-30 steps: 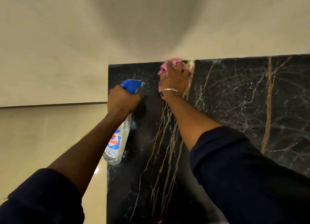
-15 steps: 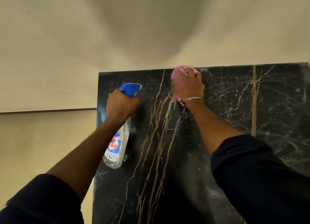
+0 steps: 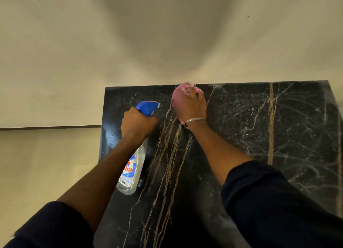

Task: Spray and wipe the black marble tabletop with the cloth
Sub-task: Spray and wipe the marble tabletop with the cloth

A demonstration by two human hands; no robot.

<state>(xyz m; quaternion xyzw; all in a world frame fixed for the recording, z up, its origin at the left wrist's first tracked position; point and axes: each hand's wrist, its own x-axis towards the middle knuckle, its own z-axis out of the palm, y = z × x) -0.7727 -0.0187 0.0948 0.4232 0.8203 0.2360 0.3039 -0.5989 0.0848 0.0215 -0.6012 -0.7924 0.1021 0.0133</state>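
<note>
- Two hands are working over the black marble tabletop [image 3: 259, 136].
- Left hand [image 3: 138, 123] is gripping the spray bottle [image 3: 132, 171] by its neck, fingers wrapped tight, blue nozzle [image 3: 147, 107] poking out past the knuckles.
- Right hand [image 3: 191, 106] is pressing down on the pink cloth [image 3: 182, 89], fingers curled over it, right at the far edge just beyond the fingertips. Bracelet [image 3: 194, 120] is sitting on that wrist.

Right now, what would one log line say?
left hand: holds spray bottle | right hand: presses pink cloth at tabletop far edge
</note>
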